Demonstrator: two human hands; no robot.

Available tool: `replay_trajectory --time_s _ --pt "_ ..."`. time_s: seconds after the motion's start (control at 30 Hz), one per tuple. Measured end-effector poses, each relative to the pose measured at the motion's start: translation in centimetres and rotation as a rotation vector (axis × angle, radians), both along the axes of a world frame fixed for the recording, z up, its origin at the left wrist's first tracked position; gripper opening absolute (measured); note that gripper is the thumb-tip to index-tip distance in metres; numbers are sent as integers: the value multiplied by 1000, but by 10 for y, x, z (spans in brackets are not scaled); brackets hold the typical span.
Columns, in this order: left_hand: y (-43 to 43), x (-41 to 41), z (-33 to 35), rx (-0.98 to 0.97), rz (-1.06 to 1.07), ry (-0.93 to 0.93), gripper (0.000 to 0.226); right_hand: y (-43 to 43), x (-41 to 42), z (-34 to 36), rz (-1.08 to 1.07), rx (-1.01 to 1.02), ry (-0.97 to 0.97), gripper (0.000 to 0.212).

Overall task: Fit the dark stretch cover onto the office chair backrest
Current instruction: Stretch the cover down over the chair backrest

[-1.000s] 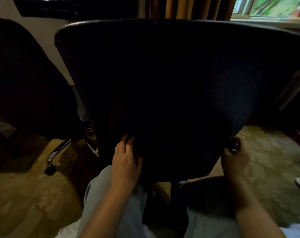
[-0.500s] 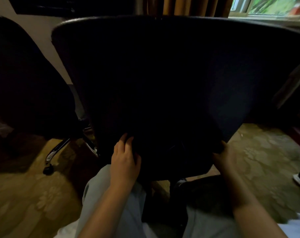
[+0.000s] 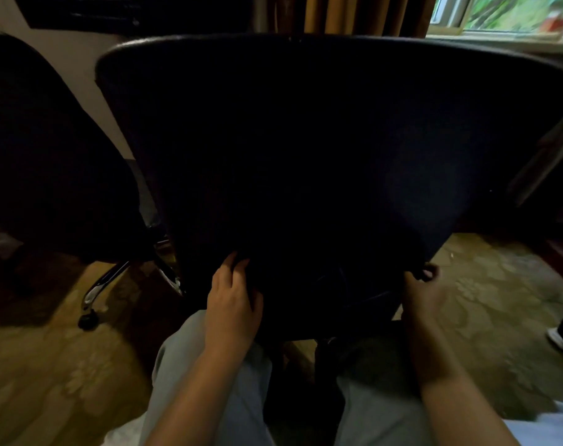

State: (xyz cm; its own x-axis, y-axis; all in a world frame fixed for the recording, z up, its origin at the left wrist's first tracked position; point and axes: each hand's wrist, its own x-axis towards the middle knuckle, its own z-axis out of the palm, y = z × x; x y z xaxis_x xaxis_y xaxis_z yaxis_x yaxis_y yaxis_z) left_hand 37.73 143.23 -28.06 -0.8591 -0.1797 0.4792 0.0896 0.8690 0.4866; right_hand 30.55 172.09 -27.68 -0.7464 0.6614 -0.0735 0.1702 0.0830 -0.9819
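At the lower edge of the backrest (image 3: 322,149), the dark stretch cover (image 3: 305,194) is held by both hands

The cover is seen drawn over the backrest from its top edge down to the hem, which lies just above the hands, its long axis running left to right; the left hand (image 3: 233,304) is pressed flat on the fabric near the lower left corner, fingers curled into the hem, while the right hand (image 3: 418,291) is closed on a pinch of fabric at the lower right corner, so any further pull is judged to run downward, toward the person; both hands are equally near the hem. Below, grey trouser legs (image 3: 190,375) and the chair's dark column are seen, a second chair (image 3: 48,149) stands just left, its wheeled base (image 3: 90,304) on patterned carpet (image 3: 499,300); the hem line itself is lost in shadow
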Motion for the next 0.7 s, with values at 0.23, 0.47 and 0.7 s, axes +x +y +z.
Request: replay_trajectory --time_s 0.23,0.47,0.7 --pt "5 1 1 26 20 -27 56 -8 5 -5 238 386 24 34" --pt "-1 1 0 -1 26 -17 56 17 11 5 -7 201 66 33" --pt "1 0 0 8 25 -15 55 -11 12 5 158 285 36 30"
